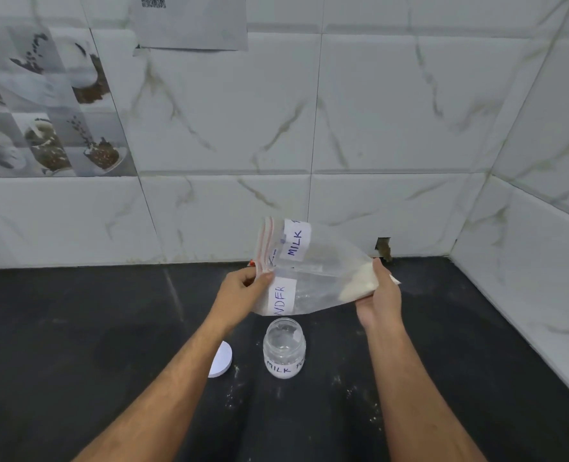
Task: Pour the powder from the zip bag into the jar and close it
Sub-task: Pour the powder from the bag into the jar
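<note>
- The left hand [243, 288] pinched the zip bag [310, 271] at its red-striped zip edge, thumb over the plastic and fingers curled behind it, apparently to keep the mouth end under control.
- The right hand [378, 295] gripped the opposite, closed end of the bag, cupping it from below and lifting it a little, probably to tip the contents toward the mouth.
- The powder [360, 281], white and clumped, sat bunched in the corner by the right hand, so by my reading none had started to run out.
- Both hands held the bag above the bench [76, 328], with its lower edge just over the jar [285, 348], a position that looked chosen for pouring straight down.
- The jar stood upright and open on the bench, looking empty or nearly so; how much lay inside could not be told.
- Its white lid [221, 360] lay on the bench just beside the jar, to the left, partly hidden by the left forearm and ready for closing.
- Handwritten blue labels on the bag read "MILK" and, partly covered, "NDER"; the jar label read "MILK PO", cut off by its curve.
- Specks of spilled powder dotted the dark bench around the jar.
- A sheet with a blurred printed code hung on the tiled wall [376, 111].
</note>
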Motion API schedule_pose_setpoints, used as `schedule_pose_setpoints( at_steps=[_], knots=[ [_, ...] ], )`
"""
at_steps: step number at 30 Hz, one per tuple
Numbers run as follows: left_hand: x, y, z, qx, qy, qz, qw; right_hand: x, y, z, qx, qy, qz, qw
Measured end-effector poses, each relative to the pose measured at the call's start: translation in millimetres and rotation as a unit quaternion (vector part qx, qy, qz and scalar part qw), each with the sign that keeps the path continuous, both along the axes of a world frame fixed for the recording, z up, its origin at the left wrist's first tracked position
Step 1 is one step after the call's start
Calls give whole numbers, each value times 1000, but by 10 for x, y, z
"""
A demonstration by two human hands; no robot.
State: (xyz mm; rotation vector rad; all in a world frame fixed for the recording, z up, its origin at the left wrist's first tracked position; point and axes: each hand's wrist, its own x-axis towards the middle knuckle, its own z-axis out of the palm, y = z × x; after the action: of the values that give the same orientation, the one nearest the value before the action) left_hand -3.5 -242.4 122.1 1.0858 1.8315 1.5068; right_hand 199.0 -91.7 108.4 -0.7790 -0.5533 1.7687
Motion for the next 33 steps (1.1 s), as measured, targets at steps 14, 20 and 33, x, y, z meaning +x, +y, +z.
schedule_pose_setpoints(
  at_steps=[14,20,33],
  knots=[
    [-127,86,-442,-124,-55,-69,988,155,203,91,89,-126,-23,988],
    [-43,83,-570,-141,-38,-58,988,123,167,178,160,-177,-4,971],
    [-56,-34,-828,-133,-85,-58,986,-85,-6,367,286,-241,42,927]
  ],
)
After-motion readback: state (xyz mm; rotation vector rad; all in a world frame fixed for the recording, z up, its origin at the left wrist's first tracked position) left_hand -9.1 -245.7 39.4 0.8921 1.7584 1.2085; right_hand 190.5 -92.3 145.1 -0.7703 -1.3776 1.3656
